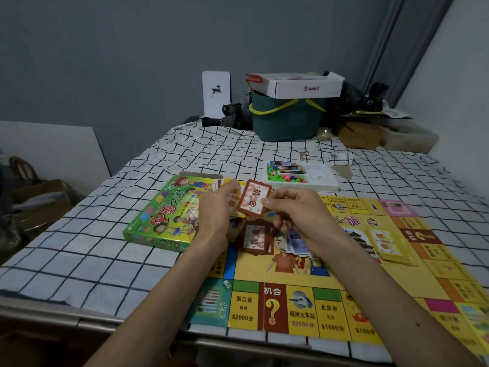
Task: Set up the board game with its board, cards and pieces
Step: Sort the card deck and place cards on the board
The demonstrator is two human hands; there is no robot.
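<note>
The left hand [215, 207] on my feed is curled around a fanned stack of cards [234, 200], and the right hand [296, 215] pinches one red card [254, 201] between thumb and forefinger, tilted and touching that stack, both raised over the near-left part of the game board [330, 308]. I see a white tray [322, 178] just beyond the board, with small coloured pieces [283, 177] in its left compartment and a few picture cards [287, 166] behind them. The green game box [164, 221] lies beside the board's left edge. At the back stands a dark green basket [287, 120] with a yellow handle, and a white carton [304, 87] rests across its top. The board lies flat on a worktop under a black-and-white checked cloth [105, 234], and a grey wall [132, 49] and a grey curtain [407, 35] close the room behind. On the board, a loose pile of red cards [255, 237] lies below my hands, some blue cards [297, 241] lie under the right hand, and a yellow stack [390, 246] sits further right. I cannot tell whether the right hand's lower curled fingers touch the blue cards.
</note>
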